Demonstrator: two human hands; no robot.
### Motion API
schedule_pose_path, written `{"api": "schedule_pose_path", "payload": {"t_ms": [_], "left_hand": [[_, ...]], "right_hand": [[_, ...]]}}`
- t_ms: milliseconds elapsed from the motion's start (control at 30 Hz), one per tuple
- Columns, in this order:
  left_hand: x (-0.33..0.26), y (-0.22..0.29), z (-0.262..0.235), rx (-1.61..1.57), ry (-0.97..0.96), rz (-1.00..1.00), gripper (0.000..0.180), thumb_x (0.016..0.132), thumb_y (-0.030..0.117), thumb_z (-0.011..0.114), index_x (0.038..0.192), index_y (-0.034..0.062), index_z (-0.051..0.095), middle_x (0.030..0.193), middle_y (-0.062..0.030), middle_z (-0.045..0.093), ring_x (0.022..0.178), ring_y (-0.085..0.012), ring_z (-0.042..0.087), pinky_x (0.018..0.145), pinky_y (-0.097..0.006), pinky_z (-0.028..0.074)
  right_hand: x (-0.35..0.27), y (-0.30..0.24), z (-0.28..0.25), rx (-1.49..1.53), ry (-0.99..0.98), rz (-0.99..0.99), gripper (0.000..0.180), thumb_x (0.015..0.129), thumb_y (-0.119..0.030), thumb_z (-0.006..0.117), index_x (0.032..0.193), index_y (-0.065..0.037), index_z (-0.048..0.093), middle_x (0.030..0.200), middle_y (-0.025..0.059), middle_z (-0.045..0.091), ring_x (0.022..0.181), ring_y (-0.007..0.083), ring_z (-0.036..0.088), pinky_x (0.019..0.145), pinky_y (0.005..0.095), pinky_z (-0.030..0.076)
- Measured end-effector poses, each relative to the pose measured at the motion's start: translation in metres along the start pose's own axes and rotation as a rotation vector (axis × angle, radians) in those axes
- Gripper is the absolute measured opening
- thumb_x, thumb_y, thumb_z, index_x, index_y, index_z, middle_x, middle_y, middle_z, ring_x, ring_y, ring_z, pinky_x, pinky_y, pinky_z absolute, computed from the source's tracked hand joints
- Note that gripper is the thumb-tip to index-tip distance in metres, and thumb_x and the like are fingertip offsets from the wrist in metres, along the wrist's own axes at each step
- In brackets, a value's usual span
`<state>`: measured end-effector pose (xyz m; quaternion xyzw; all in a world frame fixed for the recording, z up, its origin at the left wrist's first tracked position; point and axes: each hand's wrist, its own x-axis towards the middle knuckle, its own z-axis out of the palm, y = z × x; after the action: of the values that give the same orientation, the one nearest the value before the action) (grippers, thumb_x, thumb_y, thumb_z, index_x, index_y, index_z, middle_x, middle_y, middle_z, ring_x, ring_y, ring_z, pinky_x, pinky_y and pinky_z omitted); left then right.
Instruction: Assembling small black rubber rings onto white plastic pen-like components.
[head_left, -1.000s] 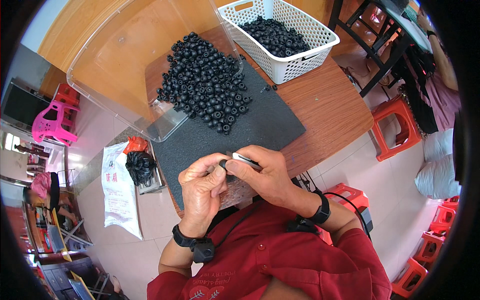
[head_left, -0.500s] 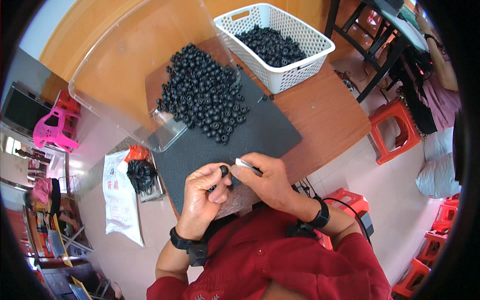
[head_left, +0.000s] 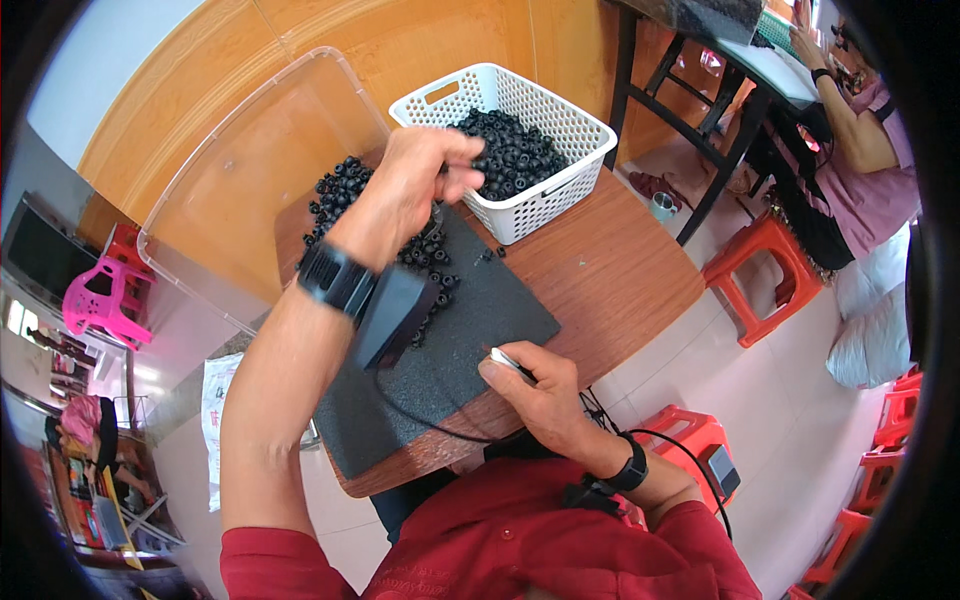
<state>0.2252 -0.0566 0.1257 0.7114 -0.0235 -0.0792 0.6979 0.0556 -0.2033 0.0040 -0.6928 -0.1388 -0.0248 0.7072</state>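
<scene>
My left hand reaches over the near left rim of a white perforated basket. Its fingers are apart and slightly blurred, and I see nothing in them. Small round black parts with holes fill the bottom of the basket. More such black parts lie in a heap on a dark mat, partly hidden behind my left forearm. Near the mat's front right edge, my right hand is closed on a small white-handled tool; its thin tip is hard to make out.
Mat and basket rest on a brown wooden table. A clear plastic bin lies tipped behind the heap. Red stools stand to the right, near a person seated by a black-legged table. A cable hangs from my left wrist device.
My left hand has moved from beside my right hand up to the basket, and the black part it held no longer shows. My right hand keeps the tool and sits slightly lower.
</scene>
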Motion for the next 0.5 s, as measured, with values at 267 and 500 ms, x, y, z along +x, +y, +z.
{"api": "schedule_pose_path", "payload": {"t_ms": [267, 500], "left_hand": [[-0.020, -0.015, -0.044, 0.347, 0.134, 0.117, 0.037, 0.078, 0.010, 0.069, 0.109, -0.0078, 0.060, 0.102, -0.0120, 0.063, 0.077, -0.0157, 0.061, 0.055, -0.026, 0.048], [-0.127, -0.083, -0.117, 0.473, 0.403, -0.018, 0.016, 0.080, 0.007, 0.065, 0.094, -0.0005, 0.067, 0.080, -0.0038, 0.067, 0.064, -0.0073, 0.057, 0.053, -0.019, 0.040]], "right_hand": [[0.003, 0.005, -0.004, -0.003, -0.011, 0.001, 0.015, 0.084, -0.012, 0.066, 0.085, 0.003, 0.061, 0.069, 0.0085, 0.056, 0.061, 0.0121, 0.051, 0.055, 0.0278, 0.041], [0.002, 0.002, 0.007, -0.048, -0.078, -0.006, 0.015, 0.084, -0.011, 0.066, 0.085, 0.003, 0.062, 0.070, 0.0095, 0.057, 0.062, 0.0129, 0.052, 0.055, 0.0281, 0.041]]}}
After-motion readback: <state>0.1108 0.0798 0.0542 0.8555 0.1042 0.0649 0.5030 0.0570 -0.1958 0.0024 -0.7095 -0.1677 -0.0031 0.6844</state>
